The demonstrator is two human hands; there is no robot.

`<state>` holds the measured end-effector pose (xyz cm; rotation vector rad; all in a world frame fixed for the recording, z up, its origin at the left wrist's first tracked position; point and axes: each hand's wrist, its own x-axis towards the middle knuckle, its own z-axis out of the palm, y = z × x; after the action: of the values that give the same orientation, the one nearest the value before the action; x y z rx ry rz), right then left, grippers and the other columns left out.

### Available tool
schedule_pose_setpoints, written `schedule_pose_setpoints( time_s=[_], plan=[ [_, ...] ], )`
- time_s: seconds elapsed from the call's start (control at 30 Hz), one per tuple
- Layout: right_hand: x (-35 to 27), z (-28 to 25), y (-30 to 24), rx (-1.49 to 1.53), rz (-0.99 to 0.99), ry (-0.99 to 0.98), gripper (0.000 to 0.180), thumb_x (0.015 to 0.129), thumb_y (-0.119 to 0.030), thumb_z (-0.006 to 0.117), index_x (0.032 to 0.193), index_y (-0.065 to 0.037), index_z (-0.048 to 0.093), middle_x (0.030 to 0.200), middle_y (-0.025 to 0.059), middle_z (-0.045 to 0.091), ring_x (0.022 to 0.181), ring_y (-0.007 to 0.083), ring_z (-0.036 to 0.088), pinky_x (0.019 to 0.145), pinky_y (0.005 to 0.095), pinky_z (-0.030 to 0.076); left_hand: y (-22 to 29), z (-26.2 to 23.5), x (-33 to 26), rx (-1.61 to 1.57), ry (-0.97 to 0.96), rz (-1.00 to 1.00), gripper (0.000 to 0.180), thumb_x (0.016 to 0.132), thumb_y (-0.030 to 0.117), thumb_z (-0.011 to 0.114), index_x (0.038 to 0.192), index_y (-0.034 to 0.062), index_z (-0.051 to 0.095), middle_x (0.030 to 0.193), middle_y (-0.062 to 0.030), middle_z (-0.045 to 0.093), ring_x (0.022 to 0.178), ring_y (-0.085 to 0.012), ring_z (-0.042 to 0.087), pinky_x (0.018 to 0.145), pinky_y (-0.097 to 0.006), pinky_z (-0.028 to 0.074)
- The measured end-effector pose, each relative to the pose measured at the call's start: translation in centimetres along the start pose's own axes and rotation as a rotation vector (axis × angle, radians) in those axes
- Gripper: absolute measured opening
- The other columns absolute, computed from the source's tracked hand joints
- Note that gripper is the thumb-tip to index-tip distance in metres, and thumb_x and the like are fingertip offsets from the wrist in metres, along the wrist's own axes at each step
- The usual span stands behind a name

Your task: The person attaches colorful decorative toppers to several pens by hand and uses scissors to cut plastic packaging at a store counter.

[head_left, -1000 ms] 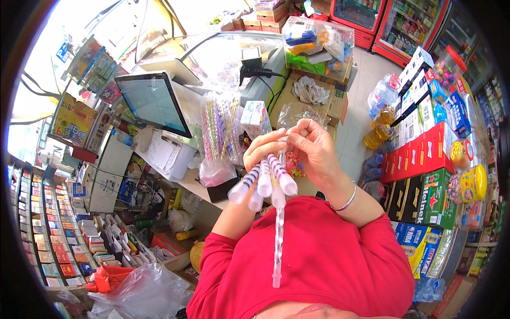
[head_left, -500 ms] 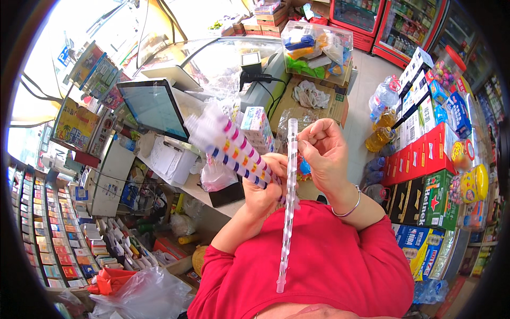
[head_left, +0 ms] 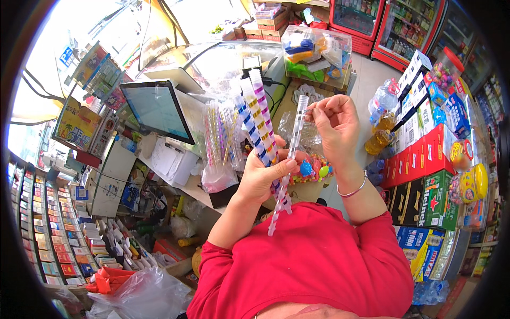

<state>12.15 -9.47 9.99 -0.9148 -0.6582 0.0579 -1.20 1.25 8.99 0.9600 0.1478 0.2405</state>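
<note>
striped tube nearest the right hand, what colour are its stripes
The clear tube has silvery-white stripes, showing best in the head view.

A pale counter [head_left: 195,192] runs through the left middle of the frame; on it stand a dark-screened monitor [head_left: 156,110] and, nearer the centre, a bundle of bright patterned sticks [head_left: 213,133] in clear wrapping, with a black box [head_left: 223,198] at the edge below; brown cardboard [head_left: 287,105] spreads above centre, bearing a crumpled pale cloth [head_left: 306,92] and clear film [head_left: 297,129]; in the upper right, red-framed coolers [head_left: 406,32] stand on the grey floor [head_left: 366,77]; at lower left, a tiered rack [head_left: 33,212] holds columns of small packs [head_left: 61,242].
</note>
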Motion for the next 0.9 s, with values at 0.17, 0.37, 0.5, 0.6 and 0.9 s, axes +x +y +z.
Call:
schedule_pose_setpoints(
  time_s=[0.17,0.37,0.5,0.6,0.9],
  plan=[
    [0.5,-1.3,0.3,-0.165,-0.071,-0.054,0.019,0.086,0.008,0.055,0.093,-0.004,0.042,0.088,0.0058,0.054,0.083,0.0141,0.058,0.074,0.0276,0.051,-1.1,-0.4,0.1,0.071,-0.002,0.004,0.045,0.074,0.003,0.075,0.111,0.0048,0.050,0.095,-0.0094,0.065,0.081,-0.0149,0.062,0.071,-0.027,0.049],
    [-0.2,-2.9,0.9,-0.191,-0.016,-0.112,0.020,0.086,0.008,0.054,0.093,-0.005,0.041,0.087,0.0060,0.054,0.083,0.0148,0.059,0.074,0.0286,0.051,-3.7,-0.8,0.0,0.037,0.027,0.048,0.043,0.075,0.002,0.075,0.111,0.0021,0.052,0.098,-0.0054,0.062,0.089,-0.0132,0.061,0.080,-0.028,0.049],
    [-0.4,-4.0,0.7,-0.173,0.102,-0.128,0.020,0.086,0.007,0.055,0.092,-0.006,0.041,0.085,0.0060,0.054,0.083,0.0160,0.060,0.074,0.0302,0.052,-4.6,-0.5,-0.1,0.026,0.042,0.028,0.045,0.077,0.000,0.073,0.117,0.0011,0.051,0.100,-0.0067,0.063,0.096,-0.0155,0.061,0.084,-0.030,0.050],
    [-0.6,-4.3,0.5,-0.071,0.145,-0.145,0.022,0.085,0.006,0.057,0.092,-0.007,0.041,0.083,0.0055,0.055,0.083,0.0161,0.061,0.074,0.0307,0.053,-5.6,-0.9,-0.3,-0.016,0.065,0.019,0.046,0.078,0.000,0.072,0.118,0.0010,0.051,0.101,-0.0075,0.063,0.096,-0.0167,0.062,0.084,-0.030,0.050],
    [-1.3,-3.5,-0.4,0.142,0.280,-0.143,0.026,0.081,0.008,0.063,0.092,-0.005,0.044,0.085,0.0076,0.059,0.078,0.0140,0.061,0.075,0.0289,0.053,-6.9,-1.8,-0.2,-0.137,-0.166,0.011,0.054,0.080,0.017,0.071,0.125,-0.0008,0.046,0.093,-0.0114,0.064,0.078,-0.0161,0.060,0.072,-0.026,0.047]
  ],
)
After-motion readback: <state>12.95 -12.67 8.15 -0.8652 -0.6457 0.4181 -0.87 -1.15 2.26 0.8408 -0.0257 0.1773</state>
